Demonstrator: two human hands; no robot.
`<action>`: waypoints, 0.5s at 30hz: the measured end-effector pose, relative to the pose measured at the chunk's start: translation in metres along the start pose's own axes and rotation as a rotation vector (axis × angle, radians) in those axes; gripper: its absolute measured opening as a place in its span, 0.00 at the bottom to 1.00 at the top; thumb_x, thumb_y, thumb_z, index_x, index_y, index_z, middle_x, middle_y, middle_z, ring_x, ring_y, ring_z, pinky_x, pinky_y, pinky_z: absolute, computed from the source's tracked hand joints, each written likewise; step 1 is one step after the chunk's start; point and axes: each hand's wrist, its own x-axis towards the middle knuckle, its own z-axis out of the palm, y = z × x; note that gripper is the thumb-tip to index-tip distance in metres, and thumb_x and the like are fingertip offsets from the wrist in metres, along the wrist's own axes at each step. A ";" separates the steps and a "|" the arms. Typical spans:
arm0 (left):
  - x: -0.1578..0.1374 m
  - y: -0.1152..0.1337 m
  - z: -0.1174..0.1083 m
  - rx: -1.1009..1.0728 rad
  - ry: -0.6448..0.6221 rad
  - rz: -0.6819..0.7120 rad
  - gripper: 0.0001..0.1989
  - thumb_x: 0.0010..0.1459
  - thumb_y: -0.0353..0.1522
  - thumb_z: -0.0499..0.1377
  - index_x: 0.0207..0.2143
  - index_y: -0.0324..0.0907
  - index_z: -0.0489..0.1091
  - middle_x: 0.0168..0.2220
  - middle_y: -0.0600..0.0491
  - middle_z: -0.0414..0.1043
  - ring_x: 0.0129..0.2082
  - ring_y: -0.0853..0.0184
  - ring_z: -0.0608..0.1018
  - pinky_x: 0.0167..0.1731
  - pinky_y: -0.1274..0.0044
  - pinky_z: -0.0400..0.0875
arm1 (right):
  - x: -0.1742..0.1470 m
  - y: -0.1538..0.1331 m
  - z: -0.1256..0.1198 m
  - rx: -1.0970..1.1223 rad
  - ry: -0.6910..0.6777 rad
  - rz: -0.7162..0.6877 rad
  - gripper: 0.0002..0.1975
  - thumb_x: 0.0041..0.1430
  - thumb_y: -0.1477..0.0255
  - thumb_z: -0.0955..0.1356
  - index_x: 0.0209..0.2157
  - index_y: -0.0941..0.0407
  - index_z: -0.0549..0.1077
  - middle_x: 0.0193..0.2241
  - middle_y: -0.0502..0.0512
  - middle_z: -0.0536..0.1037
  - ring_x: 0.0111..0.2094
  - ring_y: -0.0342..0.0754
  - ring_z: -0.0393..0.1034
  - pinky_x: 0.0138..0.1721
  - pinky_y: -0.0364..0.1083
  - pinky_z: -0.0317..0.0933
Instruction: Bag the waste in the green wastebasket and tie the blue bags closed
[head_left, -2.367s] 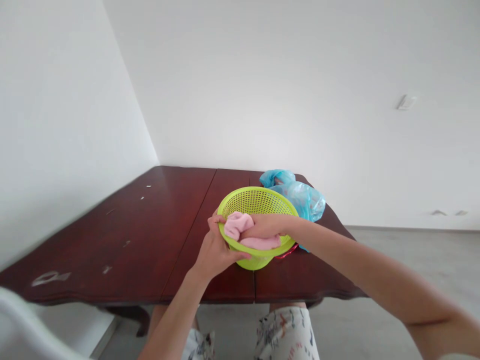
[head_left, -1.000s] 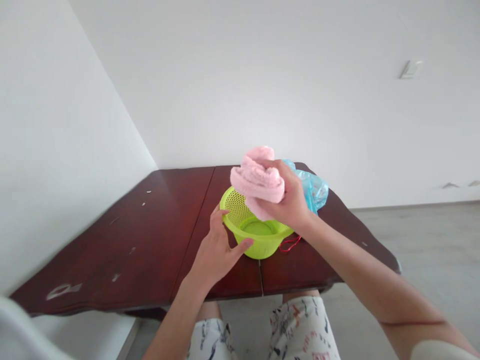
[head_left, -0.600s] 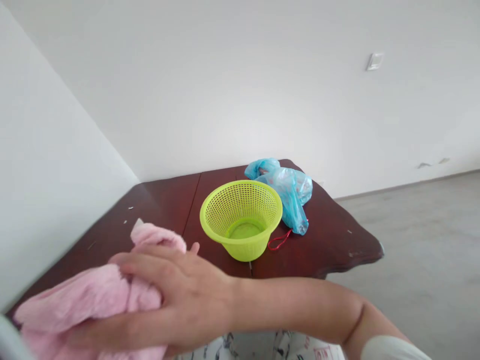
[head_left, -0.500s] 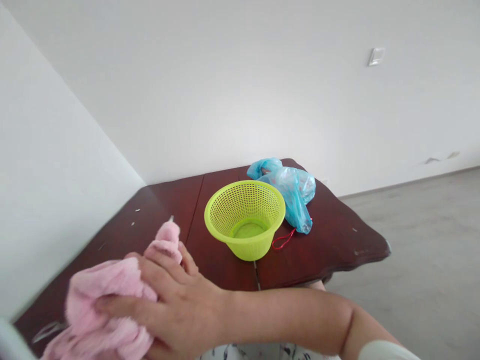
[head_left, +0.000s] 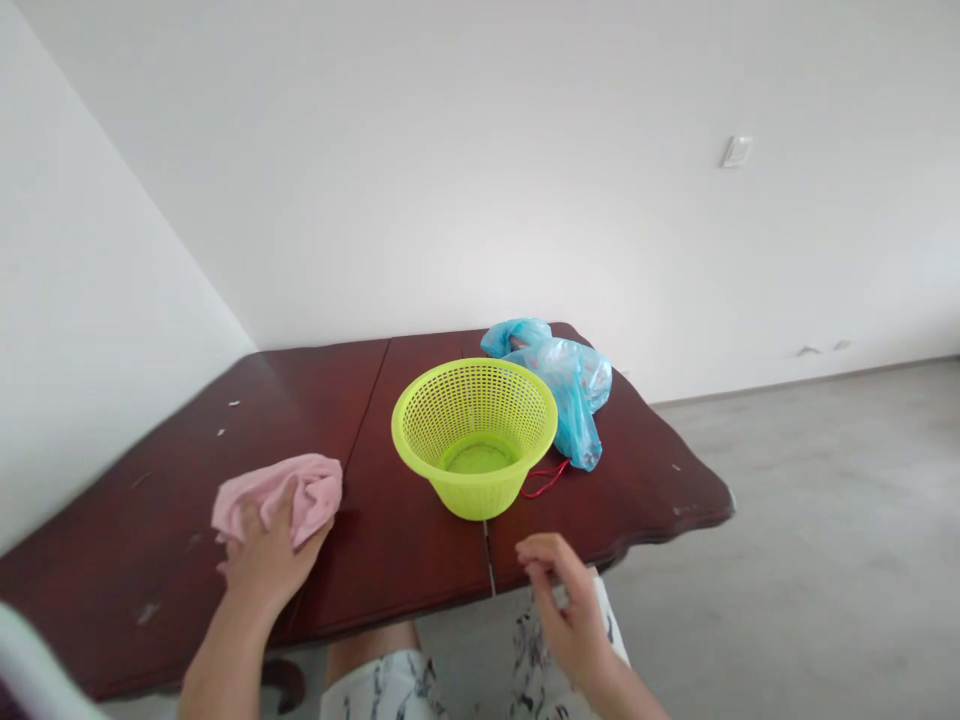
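Your left hand (head_left: 266, 555) lies on the pink cloth (head_left: 281, 495). The fingers are spread and press flat on the near edge of the cloth; they are not wrapped around it. The cloth lies bunched up on the dark red wooden surface (head_left: 390, 540), toward the left side and close to you.

Your right hand (head_left: 566, 600) hangs in the air just past the near edge of the surface, above your lap. Its fingers are loosely curled and hold nothing. It touches nothing on the surface.

The green basket (head_left: 475, 432) stands upright near the middle, well apart from the pink cloth and on its right. You can see down to its bottom, and nothing lies inside. A seam in the wood runs under the basket toward you.

A blue plastic bag (head_left: 570, 385) lies crumpled just behind the basket on the right side, touching its rim. A thin red string (head_left: 544, 482) lies on the wood beside the foot of the basket, under the bag's tip.

A few small pale marks dot the left part of the surface. White walls stand behind it, and a grey floor is on the right.
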 end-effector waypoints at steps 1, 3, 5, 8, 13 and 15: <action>0.000 -0.002 0.009 0.040 -0.016 -0.090 0.35 0.66 0.54 0.69 0.69 0.49 0.75 0.82 0.30 0.62 0.79 0.05 0.60 0.61 0.13 0.60 | 0.012 0.013 -0.023 -0.092 0.076 -0.047 0.13 0.79 0.72 0.70 0.53 0.47 0.88 0.51 0.61 0.88 0.52 0.60 0.87 0.52 0.57 0.84; -0.003 -0.004 0.021 0.138 -0.043 -0.195 0.45 0.63 0.61 0.69 0.73 0.46 0.74 0.88 0.26 0.47 0.81 0.00 0.53 0.61 0.12 0.55 | 0.040 0.042 -0.068 -0.330 0.143 -0.172 0.18 0.77 0.73 0.71 0.61 0.46 0.87 0.61 0.65 0.85 0.63 0.65 0.82 0.64 0.65 0.80; -0.006 -0.004 0.024 0.235 -0.028 -0.202 0.53 0.62 0.64 0.68 0.79 0.45 0.68 0.90 0.25 0.33 0.83 0.02 0.46 0.67 0.14 0.50 | 0.068 0.070 -0.103 -0.577 0.059 -0.195 0.30 0.75 0.77 0.68 0.72 0.41 0.83 0.74 0.64 0.76 0.75 0.68 0.72 0.73 0.73 0.72; -0.012 -0.004 0.020 0.266 0.093 -0.146 0.60 0.64 0.65 0.67 0.86 0.44 0.57 0.90 0.26 0.23 0.85 0.08 0.39 0.71 0.16 0.44 | 0.101 0.104 -0.128 -0.744 -0.072 -0.132 0.42 0.69 0.82 0.65 0.79 0.40 0.75 0.82 0.62 0.63 0.83 0.69 0.60 0.79 0.75 0.63; -0.019 -0.006 0.009 0.028 0.334 0.094 0.48 0.67 0.53 0.70 0.83 0.47 0.64 0.90 0.31 0.42 0.87 0.19 0.52 0.76 0.20 0.45 | 0.133 0.125 -0.112 -0.794 -0.120 0.096 0.35 0.71 0.73 0.69 0.76 0.45 0.78 0.71 0.67 0.75 0.72 0.70 0.69 0.74 0.72 0.65; -0.028 -0.005 0.004 -0.053 0.426 0.145 0.40 0.64 0.50 0.72 0.74 0.45 0.73 0.85 0.30 0.60 0.83 0.21 0.64 0.78 0.24 0.49 | 0.142 0.124 -0.104 -0.780 -0.084 0.169 0.28 0.71 0.67 0.72 0.70 0.48 0.82 0.65 0.68 0.79 0.67 0.72 0.71 0.71 0.73 0.64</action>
